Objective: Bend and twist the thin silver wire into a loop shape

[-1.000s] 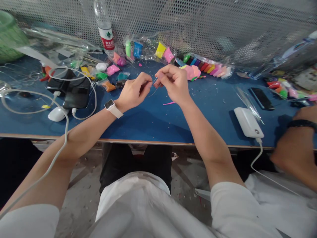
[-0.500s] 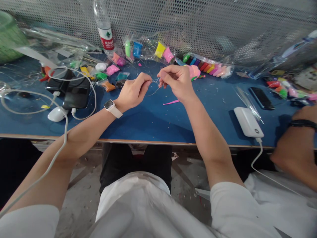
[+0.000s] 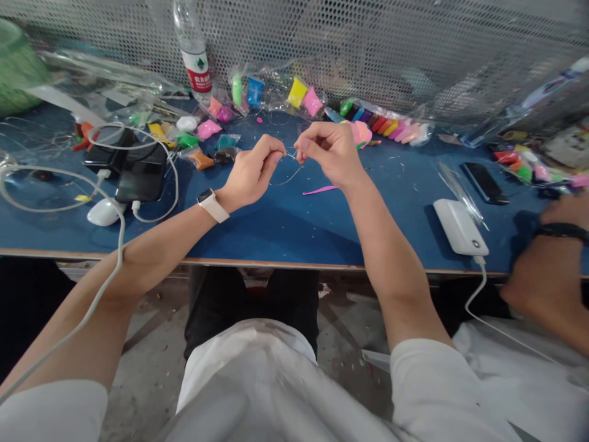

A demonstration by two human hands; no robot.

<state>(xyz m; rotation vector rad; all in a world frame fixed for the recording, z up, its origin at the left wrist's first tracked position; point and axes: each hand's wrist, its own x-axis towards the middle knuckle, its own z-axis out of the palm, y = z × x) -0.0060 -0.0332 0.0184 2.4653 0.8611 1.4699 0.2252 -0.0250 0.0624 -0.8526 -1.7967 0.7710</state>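
Observation:
A thin, pale wire or thread (image 3: 291,155) stretches between my two hands, and a loop of it hangs below them over the blue table (image 3: 285,236). My left hand (image 3: 254,170), with a watch on its wrist, pinches one end between thumb and forefinger. Opposite it, my right hand (image 3: 330,153) pinches the strand with its fingertips. On the table below my right hand lies a pink plastic tool (image 3: 319,190). A pink clay piece (image 3: 360,133) sits just behind my right hand. The exact make of the strand is too fine to tell.
Colourful clay packets (image 3: 391,126) line the back by a perforated metal panel (image 3: 368,49). A water bottle (image 3: 196,61) stands there. Left are black power banks (image 3: 142,172) with a white cable; right, a white power bank (image 3: 460,227), a phone (image 3: 485,183) and another person's arm (image 3: 547,270).
My left hand has shifted slightly right, and its fingertips are closer to my right hand's. The strand's loop now hangs a little lower. The pink tool has stayed in place.

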